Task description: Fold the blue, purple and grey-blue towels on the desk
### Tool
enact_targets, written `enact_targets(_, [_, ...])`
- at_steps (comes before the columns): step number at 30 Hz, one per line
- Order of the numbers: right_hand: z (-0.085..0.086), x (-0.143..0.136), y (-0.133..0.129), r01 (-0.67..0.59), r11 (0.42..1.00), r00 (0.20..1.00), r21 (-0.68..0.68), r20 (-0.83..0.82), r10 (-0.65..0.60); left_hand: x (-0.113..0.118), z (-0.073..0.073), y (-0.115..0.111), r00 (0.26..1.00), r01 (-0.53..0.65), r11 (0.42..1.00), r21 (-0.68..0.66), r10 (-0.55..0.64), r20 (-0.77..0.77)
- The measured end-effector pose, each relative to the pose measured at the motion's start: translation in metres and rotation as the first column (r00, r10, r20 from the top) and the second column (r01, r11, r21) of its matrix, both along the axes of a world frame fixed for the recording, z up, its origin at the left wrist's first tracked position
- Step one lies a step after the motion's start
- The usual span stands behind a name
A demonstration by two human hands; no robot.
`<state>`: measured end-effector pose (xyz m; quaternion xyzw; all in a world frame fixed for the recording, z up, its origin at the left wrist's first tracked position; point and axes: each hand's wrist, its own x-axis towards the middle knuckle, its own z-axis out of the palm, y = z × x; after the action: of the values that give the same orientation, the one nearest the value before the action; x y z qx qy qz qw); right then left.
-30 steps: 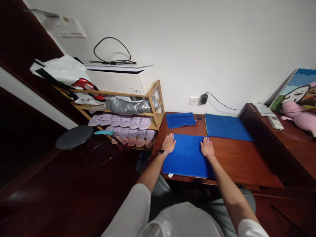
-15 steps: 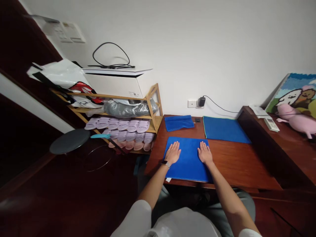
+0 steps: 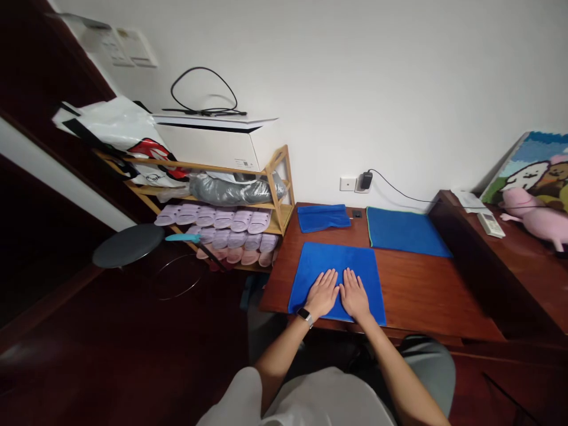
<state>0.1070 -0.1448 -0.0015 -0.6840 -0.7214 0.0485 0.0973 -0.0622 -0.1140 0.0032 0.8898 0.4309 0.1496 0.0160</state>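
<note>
A bright blue towel [image 3: 306, 278] lies spread flat near the front edge of the wooden desk [image 3: 426, 290]. Flat on its lower middle rests my left hand [image 3: 323, 292], fingers stretched out and a watch on the wrist. My right hand [image 3: 354, 293] lies palm down close beside it, also with fingers extended. The two hands nearly touch at the thumbs. Behind this towel lie a smaller folded blue cloth [image 3: 323, 218] at the left and a second blue towel with a green edge [image 3: 406, 231] at the right.
Left of the desk stands a wooden rack [image 3: 279, 216] with several lilac and pink slippers [image 3: 222, 219] and a white box [image 3: 208, 142] on top. A round dark stool [image 3: 128, 245] is farther left. A remote control [image 3: 490, 225] and pink plush toy [image 3: 532, 214] sit at right.
Both hands have slid inward and toward me over the towel, from far apart to side by side. The towel's front left corner now lies flat on the desk edge.
</note>
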Motion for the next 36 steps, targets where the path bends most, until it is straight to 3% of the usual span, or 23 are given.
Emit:
enact_targets(4, [-0.006,0.038,-0.013,0.136,0.990,0.990,-0.034,0.043,-0.134,-0.052,-0.008,0.005,0.989,-0.147,0.989,0.000,0.147,-0.029])
enact_targets(7, [-0.003,0.067,-0.015,0.255,0.965,0.966,-0.056,0.062,-0.251,-0.097,-0.005,0.014,0.951,-0.304,0.953,0.000,0.304,-0.052])
enact_targets(9, [0.002,0.066,-0.016,0.272,0.961,0.961,-0.036,0.053,-0.270,-0.106,0.001,0.012,0.935,-0.352,0.936,0.024,0.353,-0.042])
enact_targets(12, [0.009,0.033,-0.021,0.196,0.980,0.980,0.041,0.005,-0.197,-0.083,0.011,-0.005,0.960,-0.278,0.959,0.061,0.280,-0.010])
enact_targets(16, [0.005,-0.018,-0.035,0.009,0.996,0.999,0.086,-0.035,-0.006,-0.034,0.012,-0.037,0.998,0.063,0.997,0.052,-0.063,-0.003])
enact_targets(18, [-0.003,-0.023,-0.043,-0.028,0.996,0.999,0.079,-0.024,0.030,-0.028,0.008,-0.046,0.991,0.132,0.990,0.050,-0.132,-0.007])
enact_targets(20, [-0.010,-0.011,-0.049,0.012,0.997,1.000,0.072,-0.010,-0.011,-0.039,0.002,-0.049,0.998,0.065,0.996,0.059,-0.064,-0.011])
enact_targets(24, [-0.017,0.035,-0.058,0.155,0.987,0.987,0.043,0.026,-0.156,-0.088,-0.006,-0.041,0.984,-0.176,0.983,0.061,0.178,-0.024])
enact_targets(26, [-0.015,0.051,-0.060,0.197,0.980,0.979,0.020,0.040,-0.198,-0.106,-0.005,-0.038,0.966,-0.254,0.966,0.049,0.255,-0.037])
enact_targets(28, [-0.010,0.053,-0.062,0.226,0.974,0.973,0.008,0.037,-0.226,-0.108,0.001,-0.038,0.955,-0.293,0.955,0.040,0.294,-0.041])
enact_targets(31, [-0.002,0.031,-0.061,0.194,0.980,0.981,0.040,0.002,-0.194,-0.079,0.016,-0.041,0.972,-0.236,0.971,0.034,0.236,-0.018])
enact_targets(34, [0.000,0.000,-0.060,0.052,0.995,0.998,0.085,-0.026,-0.050,-0.033,0.025,-0.049,1.000,-0.010,1.000,0.008,0.010,0.007])
enact_targets(36, [-0.005,-0.008,-0.063,-0.009,0.995,1.000,0.097,-0.026,0.012,-0.013,0.022,-0.054,0.996,0.092,0.996,-0.010,-0.092,0.019])
